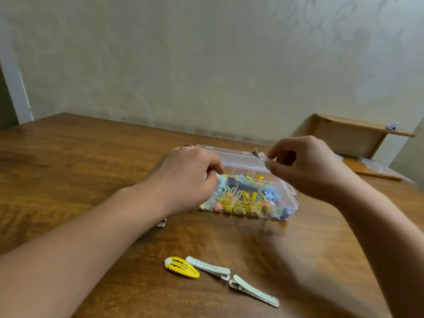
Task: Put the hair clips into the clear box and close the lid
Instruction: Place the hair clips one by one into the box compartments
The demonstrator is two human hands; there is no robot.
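The clear box [289, 204] sits mid-table, full of yellow, blue and pink clips, with its lid [238, 158] open and tilted back. My left hand [185, 177] lies over the box's left rim with curled fingers; whether they hold anything is hidden. Above the lid's right corner, my right hand [307, 166] pinches a small pale hair clip [266, 159] between thumb and fingertips. On the table nearer me lie a yellow snap clip [181, 267] and two white alligator clips [209, 268] [253, 291]. Another small clip [161, 223] peeks out beside my left forearm.
The brown wooden table [68, 171] stands against a pale wall. At the far right is a low wooden shelf [358, 131] with a small blue item [391, 127] on top and clear plastic bags [376, 167] below it.
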